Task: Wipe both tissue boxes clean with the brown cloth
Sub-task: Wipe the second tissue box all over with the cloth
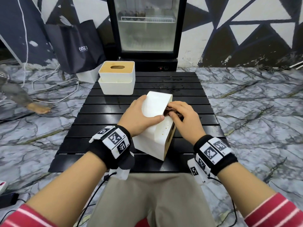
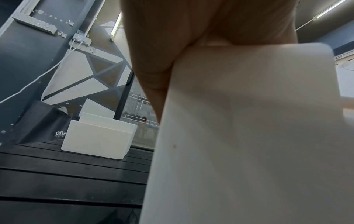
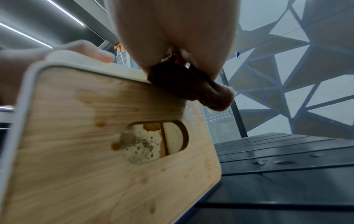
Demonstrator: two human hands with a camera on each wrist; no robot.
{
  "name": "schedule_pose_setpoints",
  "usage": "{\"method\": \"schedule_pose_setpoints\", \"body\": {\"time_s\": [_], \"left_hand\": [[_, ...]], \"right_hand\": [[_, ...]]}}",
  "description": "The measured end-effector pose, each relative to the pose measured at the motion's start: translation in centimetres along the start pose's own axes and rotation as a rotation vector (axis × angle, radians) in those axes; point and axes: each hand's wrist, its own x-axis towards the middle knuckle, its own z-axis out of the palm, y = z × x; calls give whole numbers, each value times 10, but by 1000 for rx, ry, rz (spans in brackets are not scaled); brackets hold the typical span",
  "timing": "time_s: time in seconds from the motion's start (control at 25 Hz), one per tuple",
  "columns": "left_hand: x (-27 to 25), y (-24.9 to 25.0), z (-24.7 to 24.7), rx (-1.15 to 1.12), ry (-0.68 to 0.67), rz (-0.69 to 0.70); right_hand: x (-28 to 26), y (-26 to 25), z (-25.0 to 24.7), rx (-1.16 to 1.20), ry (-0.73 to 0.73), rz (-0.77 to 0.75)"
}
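Two tissue boxes sit on the black slatted table (image 1: 105, 112); the nearer tissue box (image 1: 155, 108), at the centre of the head view, is tipped on its side so its wooden lid (image 3: 95, 151) faces the right of the frame, while the second tissue box (image 1: 117, 77) stands upright toward the upper left, well apart from the hands; the left hand (image 1: 139, 117) wraps over the white wall of the tipped box, fingers across its top and thumb pressed along the near face, steadying it; the right hand (image 1: 183, 118) clenches the bunched brown cloth (image 1: 172, 111) and presses it against the box's upper right edge, where white wall meets lid; in the right wrist view brownish spots mark the lid around its slot, and small specks dot the white near face in the head view, so the wiping looks unfinished; the risk from here is that the box, apparently resting on one narrow side, slides or tips away if the cloth pushes harder than the left hand resists; a tightly wadded cloth may also smear the stains rather than lift them, and the far box seems not yet attended to.
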Motion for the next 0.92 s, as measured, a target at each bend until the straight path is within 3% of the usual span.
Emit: {"method": "schedule_pose_setpoints", "body": {"time_s": [0.12, 0.4, 0.72, 0.92], "left_hand": [[0, 0, 1, -11, 11, 0], [1, -1, 3, -13, 22, 1], [2, -1, 6, -22, 51, -41], [4, -6, 1, -22, 12, -61]], "right_hand": [[13, -4, 5, -26, 31, 71], [-10, -12, 5, -48, 10, -9], [-31, -15, -19, 70, 19, 68], [-48, -34, -15, 144, -31, -9]]}}
